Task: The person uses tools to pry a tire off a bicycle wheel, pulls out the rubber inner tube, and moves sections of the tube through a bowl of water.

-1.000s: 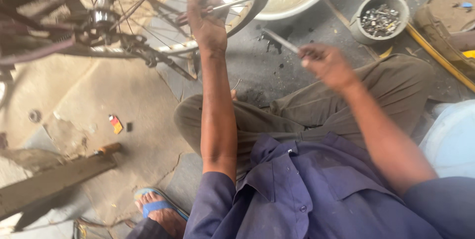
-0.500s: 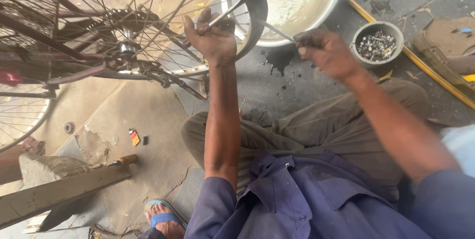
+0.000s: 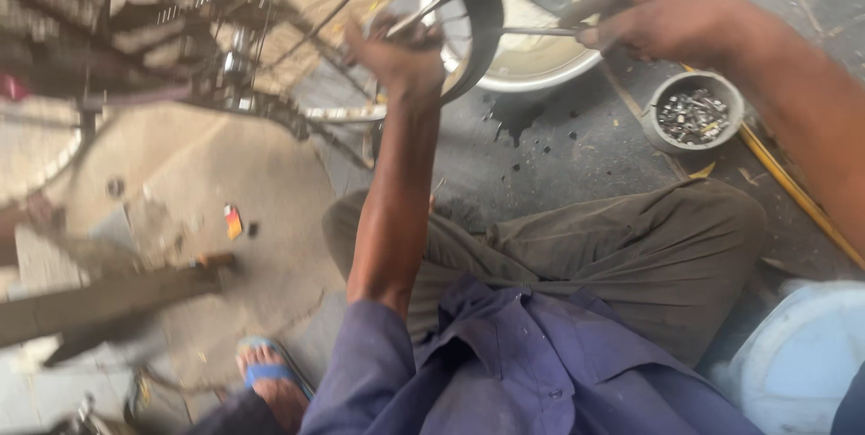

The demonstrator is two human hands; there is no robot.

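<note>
The person sits low on the ground with knees up, working on a bicycle wheel (image 3: pixel 360 84) right in front of them. The left hand (image 3: pixel 401 61) is wrapped around the black tire (image 3: pixel 482 34) where it sits at the rim, fingers curled tight, probably to keep the wheel from turning or the tire from slipping. The right hand (image 3: pixel 662 12) is closed around a thin metal tool (image 3: pixel 532 31), looks like a lever or rod, with its tip pointed in toward the tire edge just beside the left hand. So both hands are full: one gripping the tire, one pinching the tool. Behind the tire sits a big round metal basin (image 3: pixel 541 61) with pale liquid in it, set close so the wheel hangs over it, and there are dark wet splashes on the pavement below. A small grey bowl (image 3: pixel 692 111) full of little metal bits is near the right forearm, within easy reach. A long yellow strip (image 3: pixel 793 192) runs across the ground past the bowl. Off to the left there's a wooden plank (image 3: pixel 108 300) and a tiny red and yellow scrap (image 3: pixel 232 219) lying on the concrete. A foot in a blue sandal (image 3: pixel 266 376) shows at the bottom, and a pale blue tub (image 3: pixel 802 363) sits at the right corner. The frame is blurry, so finer details of the spokes and chain are hard to tell.
</note>
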